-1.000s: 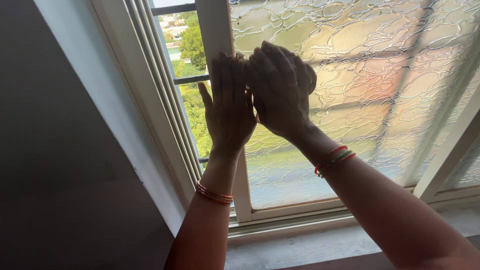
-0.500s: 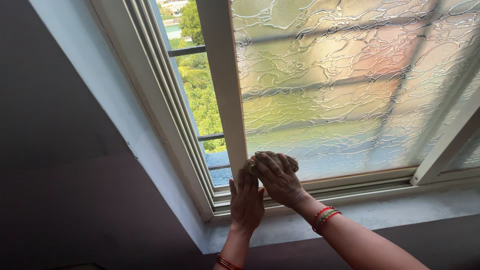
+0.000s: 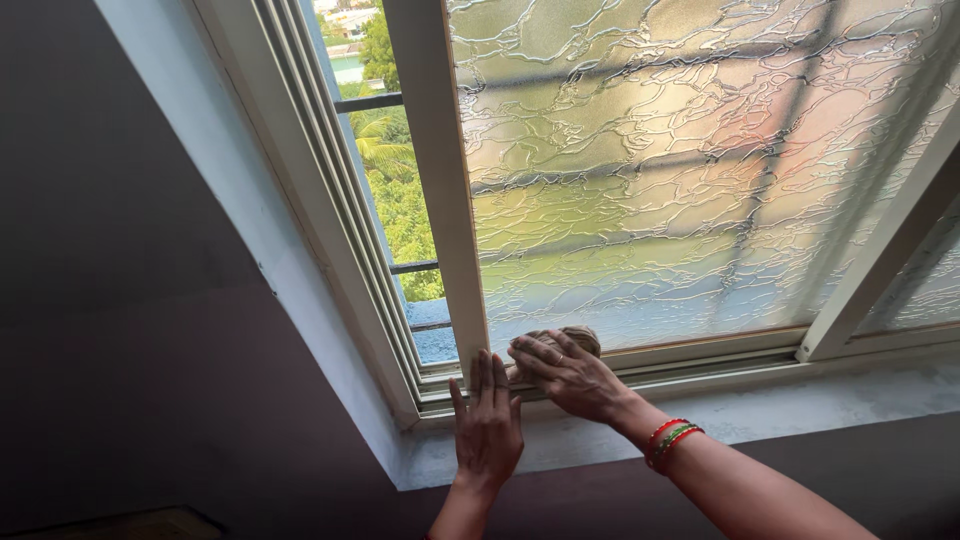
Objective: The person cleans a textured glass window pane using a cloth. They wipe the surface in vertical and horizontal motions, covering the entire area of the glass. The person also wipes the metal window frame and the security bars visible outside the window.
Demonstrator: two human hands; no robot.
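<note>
My right hand grips crumpled beige cloth at bottom left corner of textured frosted glass pane. My left hand open, flat against white window frame. Press firmly, follow corner edge, brace frame steady.

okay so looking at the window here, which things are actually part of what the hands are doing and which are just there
In use:
right hand, pressing a bunched tan cloth
left hand, flat against the white sash frame
textured glass pane

Just there:
window sill
dark wall
outer grille bars
trees outside
</note>
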